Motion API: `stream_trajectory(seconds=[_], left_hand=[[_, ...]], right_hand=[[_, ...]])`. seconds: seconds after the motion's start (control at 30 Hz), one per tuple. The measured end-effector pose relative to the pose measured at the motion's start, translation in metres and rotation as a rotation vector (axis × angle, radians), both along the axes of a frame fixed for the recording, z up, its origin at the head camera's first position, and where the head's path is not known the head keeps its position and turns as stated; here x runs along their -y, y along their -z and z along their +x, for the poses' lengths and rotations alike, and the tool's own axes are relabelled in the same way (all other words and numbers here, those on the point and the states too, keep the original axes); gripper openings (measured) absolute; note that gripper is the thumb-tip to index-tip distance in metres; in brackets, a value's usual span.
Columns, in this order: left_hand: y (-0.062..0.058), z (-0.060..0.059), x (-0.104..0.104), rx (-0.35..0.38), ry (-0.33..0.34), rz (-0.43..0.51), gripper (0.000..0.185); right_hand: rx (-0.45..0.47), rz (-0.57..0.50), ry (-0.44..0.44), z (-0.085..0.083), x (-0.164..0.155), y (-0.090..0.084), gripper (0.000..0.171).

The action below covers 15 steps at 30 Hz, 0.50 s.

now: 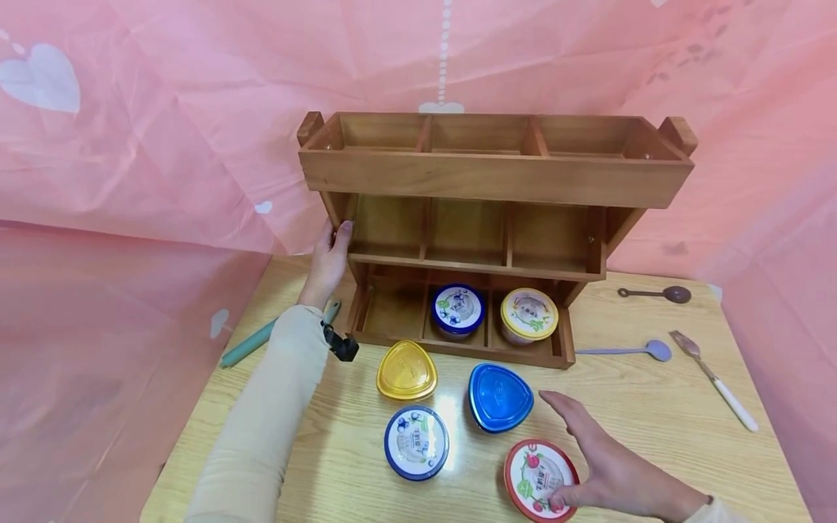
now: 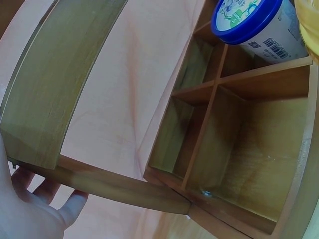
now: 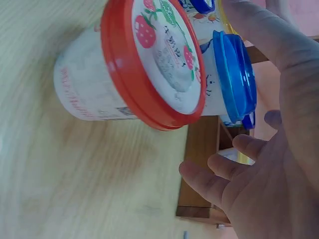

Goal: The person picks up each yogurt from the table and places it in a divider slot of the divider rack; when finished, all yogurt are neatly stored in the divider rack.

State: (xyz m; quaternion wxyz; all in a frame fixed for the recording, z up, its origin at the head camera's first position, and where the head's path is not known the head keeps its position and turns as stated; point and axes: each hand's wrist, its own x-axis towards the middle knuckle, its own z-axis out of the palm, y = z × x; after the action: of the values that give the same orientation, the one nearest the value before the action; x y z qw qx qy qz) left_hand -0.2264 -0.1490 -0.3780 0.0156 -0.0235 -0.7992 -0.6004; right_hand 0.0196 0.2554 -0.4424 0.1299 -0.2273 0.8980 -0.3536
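My left hand (image 1: pixel 335 243) rests with straight fingers against the left side post of a three-tier wooden rack (image 1: pixel 497 178); the left wrist view shows the left hand (image 2: pixel 37 204) under a side bar of the rack (image 2: pixel 114 184). My right hand (image 1: pixel 588 457) hovers open just right of a red-lidded strawberry cup (image 1: pixel 539 479), thumb at its rim. In the right wrist view the right hand (image 3: pixel 259 164) is spread beside the red-lidded cup (image 3: pixel 149 64). The rack's bottom tier holds a blue-lidded cup (image 1: pixel 458 310) (image 2: pixel 254 20) and a yellow-lidded cup (image 1: pixel 529 314).
On the table in front of the rack stand a yellow triangular tub (image 1: pixel 406 370), a blue triangular tub (image 1: pixel 499 396) and a blue-lidded round cup (image 1: pixel 416 442). A brown spoon (image 1: pixel 660 293), lilac spoon (image 1: pixel 628 351) and fork (image 1: pixel 713 378) lie right; a teal-handled utensil (image 1: pixel 261 338) lies left.
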Motion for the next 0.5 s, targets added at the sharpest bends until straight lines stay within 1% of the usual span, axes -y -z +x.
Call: stream_trajectory(seconds=[0.07, 0.13, 0.2, 0.23, 0.3, 0.43, 0.47, 0.5], left_hand=[[0.0, 0.0, 0.0, 0.001, 0.0, 0.002, 0.053], [-0.001, 0.001, -0.001, 0.0, 0.002, 0.002, 0.053], [-0.002, 0.001, -0.001, -0.003, 0.002, 0.003, 0.052], [-0.002, 0.001, -0.001, -0.006, 0.002, 0.004, 0.052], [-0.003, 0.001, -0.002, -0.01, 0.005, 0.005, 0.052], [-0.002, 0.002, -0.002, -0.014, 0.011, 0.013, 0.052], [-0.002, 0.002, -0.002, -0.013, 0.012, 0.014, 0.053], [-0.002, 0.002, -0.002, -0.013, 0.013, 0.017, 0.053]], right_hand=[[0.054, 0.018, 0.012, 0.005, -0.001, 0.002, 0.117], [0.166, 0.015, 0.019, 0.008, -0.002, 0.005, 0.119], [0.254, 0.033, 0.018, 0.011, -0.001, 0.008, 0.12], [0.277, 0.034, 0.009, 0.012, -0.001, 0.011, 0.12], [0.267, 0.039, -0.013, 0.013, 0.0, 0.016, 0.121], [0.17, 0.042, -0.046, 0.017, 0.0, 0.024, 0.116], [0.183, 0.031, -0.043, 0.018, 0.0, 0.025, 0.113], [0.227, 0.014, -0.034, 0.019, 0.0, 0.026, 0.109]])
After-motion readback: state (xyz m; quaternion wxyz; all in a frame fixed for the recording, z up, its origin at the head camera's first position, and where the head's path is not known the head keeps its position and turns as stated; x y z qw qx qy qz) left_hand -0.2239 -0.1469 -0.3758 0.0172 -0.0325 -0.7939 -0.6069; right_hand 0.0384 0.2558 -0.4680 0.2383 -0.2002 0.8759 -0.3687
